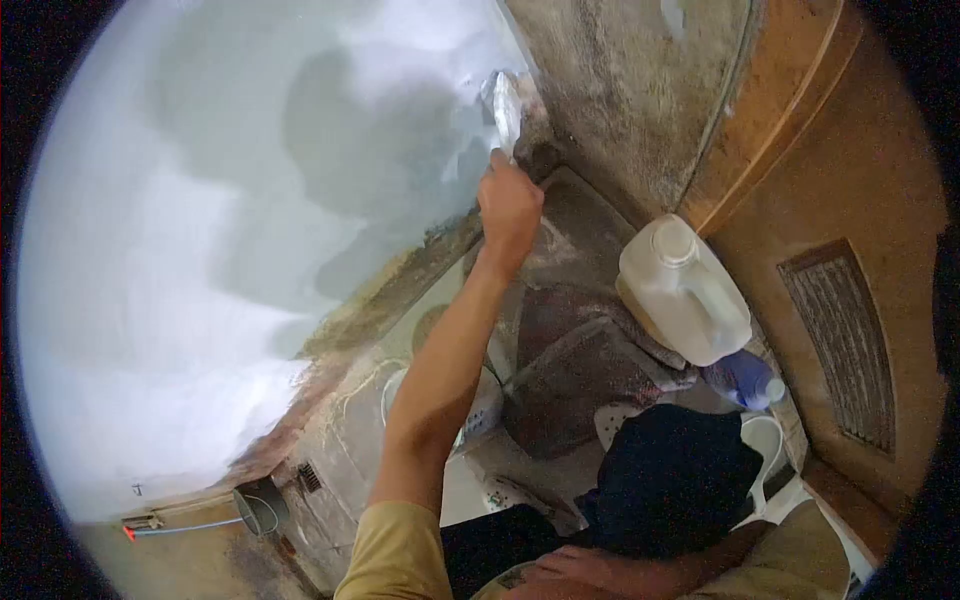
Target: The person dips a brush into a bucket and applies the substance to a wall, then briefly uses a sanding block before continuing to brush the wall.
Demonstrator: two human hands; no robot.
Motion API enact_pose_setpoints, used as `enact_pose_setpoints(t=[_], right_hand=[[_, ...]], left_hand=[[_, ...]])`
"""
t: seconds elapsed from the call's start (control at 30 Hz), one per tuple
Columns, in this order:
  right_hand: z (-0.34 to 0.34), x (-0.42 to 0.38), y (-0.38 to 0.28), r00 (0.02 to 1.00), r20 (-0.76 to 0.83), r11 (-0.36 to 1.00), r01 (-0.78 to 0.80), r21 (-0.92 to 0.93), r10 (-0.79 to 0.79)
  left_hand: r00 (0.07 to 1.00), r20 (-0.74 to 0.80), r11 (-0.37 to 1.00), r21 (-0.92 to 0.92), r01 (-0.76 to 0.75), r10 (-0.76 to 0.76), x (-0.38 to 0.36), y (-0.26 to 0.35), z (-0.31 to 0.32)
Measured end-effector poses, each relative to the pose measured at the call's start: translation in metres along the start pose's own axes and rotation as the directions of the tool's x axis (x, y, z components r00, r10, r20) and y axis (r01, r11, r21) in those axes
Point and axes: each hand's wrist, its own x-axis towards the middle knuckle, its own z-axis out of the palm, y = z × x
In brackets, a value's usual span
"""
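Observation:
My left hand [510,210] reaches up and forward, fingers closed round the handle of a paintbrush [507,108] whose head is coated in white. The brush head is at the white-streaked wall [330,150], close to the corner, just above its dark, stained lower edge. Near the bottom of the view my right hand [565,572] rests across my lap, its fingers laid flat and partly cut off by the frame. Behind my left forearm stands a pale perforated container [483,405], partly hidden.
A translucent jug [690,290] stands at right, beside a blue bottle [742,380]. Crumpled dark cloth [580,370] covers the floor. A wooden door [800,230] with a vent grille [845,340] borders the right. A dark bucket [262,508] sits at lower left.

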Motion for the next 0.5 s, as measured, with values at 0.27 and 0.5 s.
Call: enact_pose_setpoints(t=[0.27, 0.5], right_hand=[[0.02, 0.006, -0.012, 0.97, -0.222, 0.976, 0.053, -0.213, -0.101], [0.002, -0.009, -0.023, 0.973, -0.218, 0.997, 0.073, -0.017, -0.075]], left_hand=[[0.983, 0.003, 0.979, 0.093, 0.183, -0.184, 0.011, 0.017, -0.005], [0.937, 0.137, 0.939, 0.171, 0.298, -0.322, 0.021, 0.006, 0.004]])
